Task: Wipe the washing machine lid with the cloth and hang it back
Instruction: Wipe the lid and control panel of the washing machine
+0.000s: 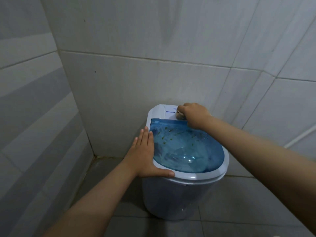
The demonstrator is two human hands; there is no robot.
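A small white washing machine (pixel 181 199) stands in a tiled corner. Its see-through blue lid (pixel 188 147) is down and carries several small greenish specks near the back. My left hand (pixel 145 156) lies flat and open on the machine's left rim, thumb along the front edge. My right hand (pixel 193 115) is at the white control panel (pixel 169 112) behind the lid, fingers closed on a small bunched pale cloth (pixel 180 115), most of which is hidden under the hand.
Grey tiled walls (pixel 136 82) close in on the left and behind the machine. A grey tiled floor (pixel 248 202) spreads to the right and front. A thin white cord or hose (pixel 301 135) runs along the right wall.
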